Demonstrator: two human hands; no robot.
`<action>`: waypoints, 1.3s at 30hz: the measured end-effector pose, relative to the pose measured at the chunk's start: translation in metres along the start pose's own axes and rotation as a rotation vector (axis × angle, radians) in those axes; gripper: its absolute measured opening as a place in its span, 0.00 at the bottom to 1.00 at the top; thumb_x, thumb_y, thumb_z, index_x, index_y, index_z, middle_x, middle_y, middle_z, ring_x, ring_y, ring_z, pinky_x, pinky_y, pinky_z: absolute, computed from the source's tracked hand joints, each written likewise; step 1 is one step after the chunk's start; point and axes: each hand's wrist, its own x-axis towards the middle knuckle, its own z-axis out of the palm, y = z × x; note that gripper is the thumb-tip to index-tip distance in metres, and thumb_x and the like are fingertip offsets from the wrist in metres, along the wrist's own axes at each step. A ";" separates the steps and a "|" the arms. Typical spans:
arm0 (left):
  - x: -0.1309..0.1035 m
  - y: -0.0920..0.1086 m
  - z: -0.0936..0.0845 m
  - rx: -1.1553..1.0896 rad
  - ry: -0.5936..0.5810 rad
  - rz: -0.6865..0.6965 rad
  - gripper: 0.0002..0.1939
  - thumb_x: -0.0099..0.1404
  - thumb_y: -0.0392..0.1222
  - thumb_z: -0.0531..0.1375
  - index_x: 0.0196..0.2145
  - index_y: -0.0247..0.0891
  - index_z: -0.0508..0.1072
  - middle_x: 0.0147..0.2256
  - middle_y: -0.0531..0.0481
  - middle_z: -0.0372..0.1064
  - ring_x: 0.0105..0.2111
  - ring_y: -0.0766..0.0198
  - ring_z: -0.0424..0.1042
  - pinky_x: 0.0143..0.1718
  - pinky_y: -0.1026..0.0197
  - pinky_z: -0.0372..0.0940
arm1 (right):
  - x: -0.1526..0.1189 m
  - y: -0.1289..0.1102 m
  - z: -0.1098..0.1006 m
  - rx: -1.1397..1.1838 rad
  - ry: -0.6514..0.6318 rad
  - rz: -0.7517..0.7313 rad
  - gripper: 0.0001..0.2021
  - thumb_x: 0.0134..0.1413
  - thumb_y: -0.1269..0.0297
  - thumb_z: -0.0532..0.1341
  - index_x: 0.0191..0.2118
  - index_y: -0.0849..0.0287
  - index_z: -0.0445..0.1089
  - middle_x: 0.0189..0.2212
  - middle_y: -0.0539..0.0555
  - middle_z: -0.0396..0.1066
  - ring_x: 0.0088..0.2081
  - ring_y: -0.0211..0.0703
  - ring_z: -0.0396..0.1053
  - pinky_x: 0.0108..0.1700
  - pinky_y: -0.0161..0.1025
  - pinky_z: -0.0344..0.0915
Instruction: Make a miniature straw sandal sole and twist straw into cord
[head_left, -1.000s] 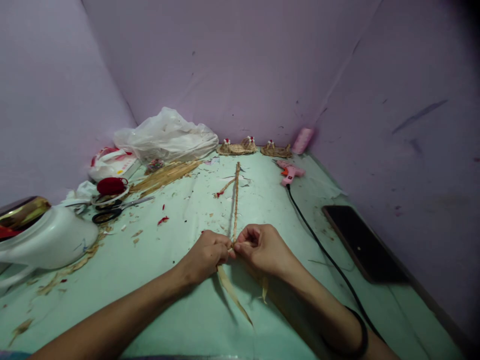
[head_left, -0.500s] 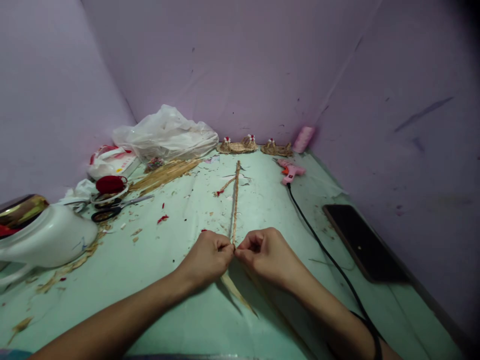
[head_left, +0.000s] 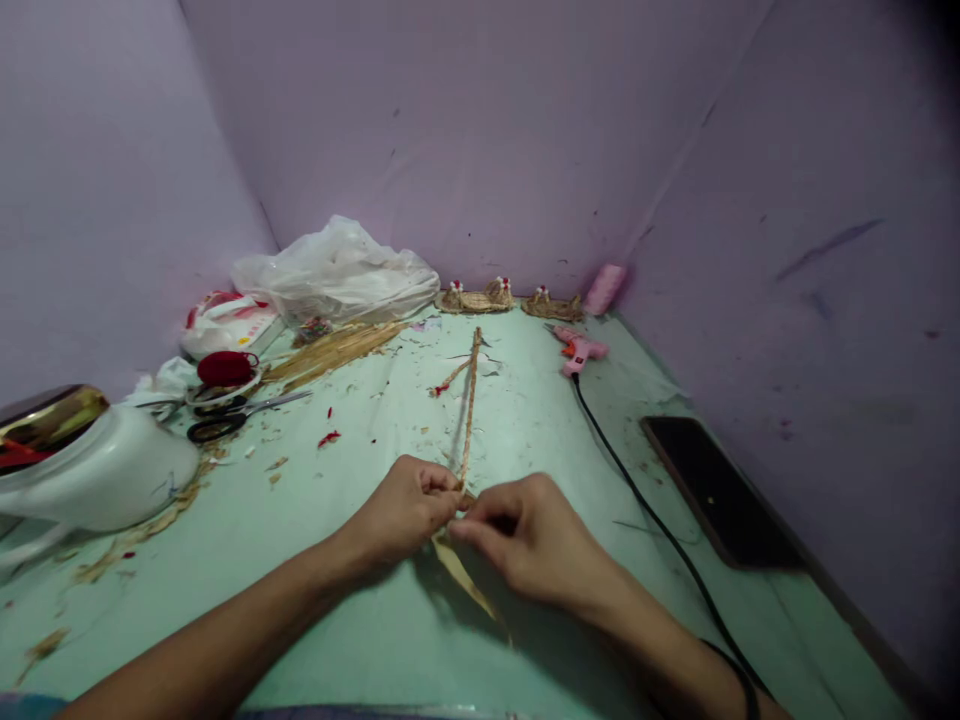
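A thin braid of dried straw (head_left: 470,415) runs away from me across the table, its near end between the fingertips of my left hand (head_left: 409,510), which is closed on it. Close against it on the right, my right hand (head_left: 529,535) pinches a loose strand at the braid's near end. A pale flat straw strand (head_left: 461,575) hangs below the fingers toward me. Exactly where the strands cross is hidden by the fingertips. A short side piece with a red tip (head_left: 442,388) lies beside the braid's far part.
A pink glue gun (head_left: 579,348) with a black cord and a dark phone (head_left: 720,490) lie to the right. Scissors (head_left: 225,425), red yarn (head_left: 226,368), a straw bundle (head_left: 337,355) and a white container (head_left: 127,470) are left. Woven straw pieces (head_left: 480,300) stand by the wall.
My right hand has shifted slightly down and toward the left, its fingertips now below the left ones. My left hand still grips the braid. The view has tilted a little.
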 end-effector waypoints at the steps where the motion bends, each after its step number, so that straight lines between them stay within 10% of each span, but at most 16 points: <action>1: 0.000 0.001 -0.002 -0.023 -0.011 -0.005 0.09 0.48 0.38 0.53 0.14 0.36 0.57 0.14 0.59 0.47 0.16 0.74 0.46 0.18 0.68 0.43 | 0.004 0.001 -0.005 0.114 0.068 0.075 0.11 0.45 0.61 0.57 0.19 0.61 0.67 0.15 0.50 0.64 0.19 0.33 0.58 0.23 0.32 0.53; 4: 0.000 0.001 -0.006 -0.031 -0.026 -0.008 0.09 0.49 0.40 0.53 0.16 0.35 0.60 0.14 0.59 0.49 0.16 0.74 0.47 0.18 0.68 0.43 | 0.014 0.003 -0.011 0.554 0.159 0.301 0.09 0.43 0.61 0.58 0.24 0.63 0.66 0.20 0.52 0.67 0.23 0.35 0.63 0.27 0.33 0.58; 7: 0.001 -0.001 -0.009 -0.013 -0.076 0.032 0.08 0.50 0.39 0.52 0.17 0.34 0.63 0.15 0.57 0.54 0.17 0.73 0.50 0.19 0.68 0.45 | 0.019 0.005 0.002 0.860 -0.040 0.440 0.06 0.42 0.64 0.57 0.26 0.62 0.64 0.19 0.51 0.66 0.20 0.34 0.62 0.25 0.33 0.58; 14: 0.001 -0.004 -0.004 0.239 0.055 0.041 0.09 0.49 0.39 0.51 0.15 0.35 0.60 0.13 0.59 0.46 0.16 0.73 0.45 0.18 0.66 0.42 | 0.013 0.005 0.030 0.453 0.160 0.322 0.08 0.43 0.69 0.54 0.18 0.62 0.63 0.14 0.47 0.60 0.18 0.31 0.55 0.22 0.31 0.50; 20: -0.015 0.005 0.001 0.686 0.296 0.095 0.14 0.54 0.42 0.50 0.16 0.35 0.66 0.17 0.51 0.62 0.20 0.69 0.57 0.22 0.64 0.48 | 0.009 -0.001 0.030 0.468 0.271 0.369 0.08 0.42 0.66 0.55 0.18 0.62 0.63 0.13 0.45 0.57 0.17 0.31 0.52 0.21 0.31 0.49; 31: -0.041 -0.010 0.038 1.325 0.130 0.448 0.15 0.52 0.27 0.48 0.34 0.28 0.70 0.26 0.39 0.70 0.23 0.59 0.68 0.21 0.61 0.59 | 0.008 0.003 0.045 0.831 0.241 0.389 0.06 0.40 0.66 0.58 0.21 0.64 0.66 0.17 0.49 0.64 0.20 0.32 0.58 0.24 0.32 0.55; 36: -0.037 0.006 0.018 0.899 0.172 0.368 0.15 0.59 0.39 0.47 0.26 0.32 0.71 0.22 0.43 0.69 0.21 0.63 0.67 0.23 0.61 0.61 | 0.006 0.005 0.038 0.907 0.214 0.424 0.07 0.38 0.65 0.60 0.19 0.63 0.64 0.13 0.46 0.60 0.16 0.29 0.53 0.19 0.30 0.49; 39: -0.025 0.019 -0.002 0.326 0.273 0.017 0.13 0.57 0.43 0.50 0.28 0.33 0.70 0.24 0.47 0.68 0.15 0.70 0.62 0.17 0.66 0.58 | 0.007 0.006 0.035 0.929 0.142 0.413 0.11 0.40 0.63 0.60 0.17 0.62 0.60 0.12 0.45 0.58 0.14 0.28 0.51 0.17 0.30 0.44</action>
